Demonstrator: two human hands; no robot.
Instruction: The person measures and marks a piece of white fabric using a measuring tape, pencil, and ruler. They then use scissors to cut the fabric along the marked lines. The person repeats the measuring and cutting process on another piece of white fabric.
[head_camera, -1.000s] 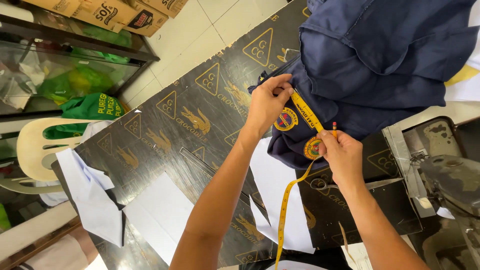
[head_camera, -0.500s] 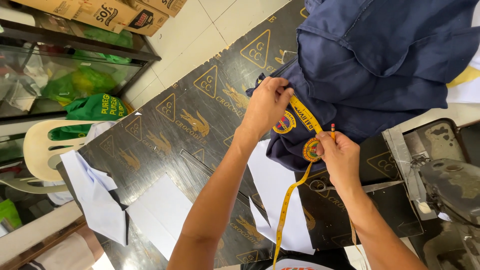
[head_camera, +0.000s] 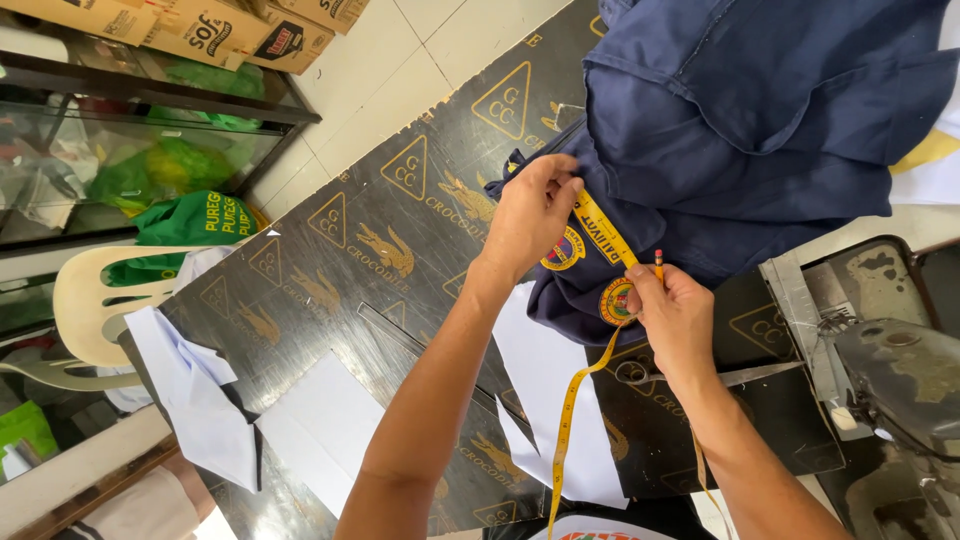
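Note:
A navy blue garment (head_camera: 740, 130) with two round embroidered patches lies on a black printed tabletop (head_camera: 380, 260). My left hand (head_camera: 535, 215) pinches one end of a yellow measuring tape (head_camera: 603, 228) against the cloth. My right hand (head_camera: 675, 315) pinches the tape lower down, over one patch, and also holds a pencil (head_camera: 658, 262) upright between its fingers. The tape is stretched tight between both hands. Its loose end hangs down toward me (head_camera: 563, 440).
White paper pieces (head_camera: 545, 400) and white cloth (head_camera: 195, 400) lie on the tabletop. Scissors (head_camera: 640, 372) rest under my right wrist. A sewing machine (head_camera: 895, 380) stands at the right. A plastic chair (head_camera: 90, 310) with green cloth and a glass shelf stand at the left.
Both hands stay pinched on the tape over the patches; they have shifted only slightly. The view has moved a little.

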